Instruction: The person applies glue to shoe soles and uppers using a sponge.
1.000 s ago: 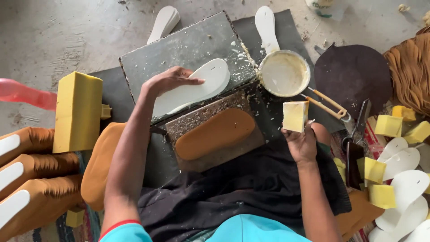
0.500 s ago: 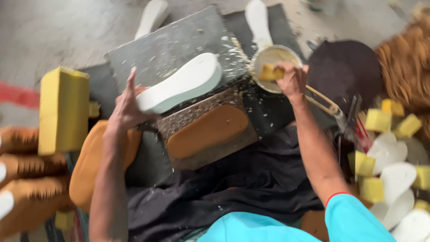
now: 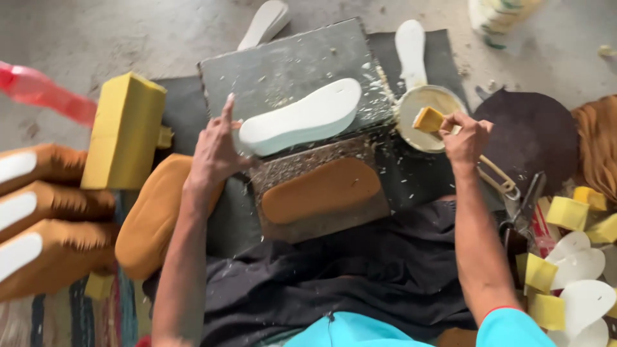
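Sponge (image 3: 427, 119) sits in our right hand (image 3: 466, 136), fingers closed on it, over the bowl (image 3: 429, 117). The white sole (image 3: 302, 117) lies to the left on the grey slab (image 3: 283, 67), long axis slanting up to the right. Our left hand (image 3: 215, 151), fingers apart, touches its near end.

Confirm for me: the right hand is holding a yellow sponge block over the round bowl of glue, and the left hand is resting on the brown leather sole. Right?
Not quite. The head view shows the left hand at the heel end of the white foam sole on the grey slab, not on the brown leather sole. The rest holds: the right hand holds a yellow sponge block over the round bowl.
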